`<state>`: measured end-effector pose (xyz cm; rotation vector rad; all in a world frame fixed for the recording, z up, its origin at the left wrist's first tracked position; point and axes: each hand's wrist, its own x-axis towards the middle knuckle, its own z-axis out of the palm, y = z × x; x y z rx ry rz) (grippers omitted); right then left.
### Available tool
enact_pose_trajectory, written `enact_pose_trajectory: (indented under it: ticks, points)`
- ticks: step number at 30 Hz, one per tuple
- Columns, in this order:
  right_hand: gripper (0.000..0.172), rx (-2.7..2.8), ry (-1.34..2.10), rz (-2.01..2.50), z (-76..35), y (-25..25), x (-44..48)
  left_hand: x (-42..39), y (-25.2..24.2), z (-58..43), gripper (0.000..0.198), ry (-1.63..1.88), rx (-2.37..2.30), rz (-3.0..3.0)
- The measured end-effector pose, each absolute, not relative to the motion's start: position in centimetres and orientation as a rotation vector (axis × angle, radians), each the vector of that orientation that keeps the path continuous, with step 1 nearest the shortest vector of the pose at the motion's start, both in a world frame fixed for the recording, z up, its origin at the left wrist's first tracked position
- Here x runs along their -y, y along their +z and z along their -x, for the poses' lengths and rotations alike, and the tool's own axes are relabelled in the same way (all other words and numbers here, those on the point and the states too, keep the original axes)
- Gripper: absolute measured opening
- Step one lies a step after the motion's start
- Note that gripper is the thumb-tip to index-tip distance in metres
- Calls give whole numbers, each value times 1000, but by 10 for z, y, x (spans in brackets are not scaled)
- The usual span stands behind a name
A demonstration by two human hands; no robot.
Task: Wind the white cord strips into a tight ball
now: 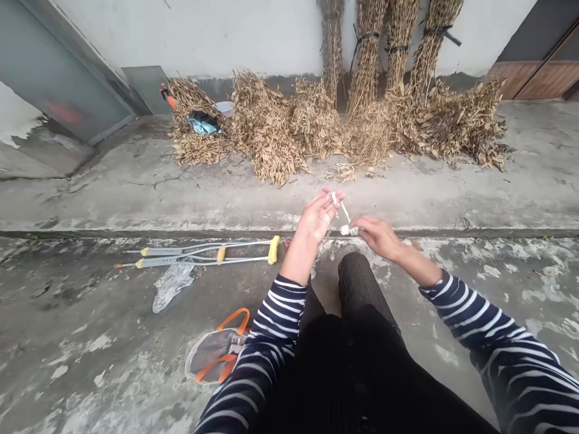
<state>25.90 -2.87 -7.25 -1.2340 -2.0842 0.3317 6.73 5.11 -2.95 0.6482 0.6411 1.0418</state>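
Observation:
My left hand point(318, 214) is raised in front of me, palm turned up. A loop of thin white cord point(344, 209) lies about its fingertips, which are bent towards the thumb. The cord runs down to the right into a small white bundle point(347, 230). My right hand point(377, 235) pinches that bundle between thumb and fingers. Whether the white strand is string, cable or a strip of cloth is too small to tell. Both hands are held above the edge of a low concrete step point(217, 205).
Two crutches point(244, 244) with yellow pads lie left on the ground, by a clear plastic bag point(172, 286). A grey bag with orange handles point(208, 355) rests near my left arm. Dried plant bundles point(280, 132) line the white wall point(253, 36); blue cloth point(203, 123) lies on one.

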Motion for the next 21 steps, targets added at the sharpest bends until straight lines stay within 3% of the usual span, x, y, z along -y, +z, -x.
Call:
enact_pose_trajectory:
  ticks: [5,9,12,15,18,21]
  points:
    - [20,1646,921,1248,-252,-65,31,-76,-15,-60,23,1083,-620,-763]
    - [36,1209,1354,1077,-248,-53,28,-111,-20,-58,26,962,-869,-1000]
    - [40,1007,1489,975,-249,-48,28,-114,-37,-57,25,977,-1020,-1266]
    - [41,909,1586,898,-252,-51,29,-84,-58,-58,31,922,-829,-1404]
    - [41,857,1659,854,-257,-56,31,-43,-75,-63,43,697,-621,-1299]
    - [40,832,1678,882,-261,-60,35,-17,-84,-68,45,690,-603,-1188]
